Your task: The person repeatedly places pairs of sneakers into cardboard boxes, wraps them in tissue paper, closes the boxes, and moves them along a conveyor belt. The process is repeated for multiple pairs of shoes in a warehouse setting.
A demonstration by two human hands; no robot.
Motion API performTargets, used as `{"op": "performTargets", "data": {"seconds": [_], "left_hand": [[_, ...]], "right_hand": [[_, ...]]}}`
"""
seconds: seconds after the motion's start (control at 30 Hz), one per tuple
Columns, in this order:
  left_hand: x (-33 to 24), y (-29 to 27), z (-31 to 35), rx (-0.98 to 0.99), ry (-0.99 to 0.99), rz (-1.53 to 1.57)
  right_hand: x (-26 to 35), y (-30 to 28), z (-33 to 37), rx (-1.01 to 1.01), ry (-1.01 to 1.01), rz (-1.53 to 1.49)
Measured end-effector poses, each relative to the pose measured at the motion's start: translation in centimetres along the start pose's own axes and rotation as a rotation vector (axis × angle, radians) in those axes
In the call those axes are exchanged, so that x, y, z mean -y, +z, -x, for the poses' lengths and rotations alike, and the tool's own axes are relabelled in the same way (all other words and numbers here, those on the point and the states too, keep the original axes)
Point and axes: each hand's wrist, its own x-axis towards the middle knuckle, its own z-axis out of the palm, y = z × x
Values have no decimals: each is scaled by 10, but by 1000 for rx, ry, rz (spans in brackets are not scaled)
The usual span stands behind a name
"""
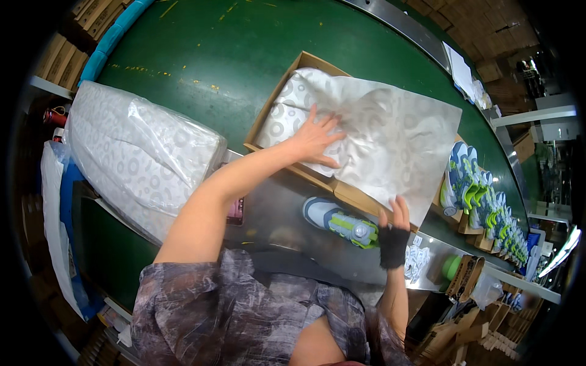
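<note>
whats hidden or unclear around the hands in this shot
- Inside of the box: head view, hidden by the patterned paper beneath the left hand.
- Pink flat item: head view, partly behind the left forearm.
- Whether the right hand grips the paper: head view, blurred there.
- Far shoes: head view, too small and overlapping to count.

green worktop (pixel 256 36), metal rim (pixel 410 28), bright light (pixel 560 252)

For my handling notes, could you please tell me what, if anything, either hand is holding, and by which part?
The left hand grips nothing; it lies spread on the patterned paper. Whether the right hand pinches its near edge cannot be told.
</note>
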Motion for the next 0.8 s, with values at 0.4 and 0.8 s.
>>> {"op": "performTargets", "data": {"seconds": [0.4, 0.8], "left_hand": [[-59, -71, 48, 368, 70, 690], [-8, -147, 137, -47, -574, 1319]], "right_hand": [[2, 29, 93, 240, -39, 185], [104, -21, -16, 87, -457, -445]]}}
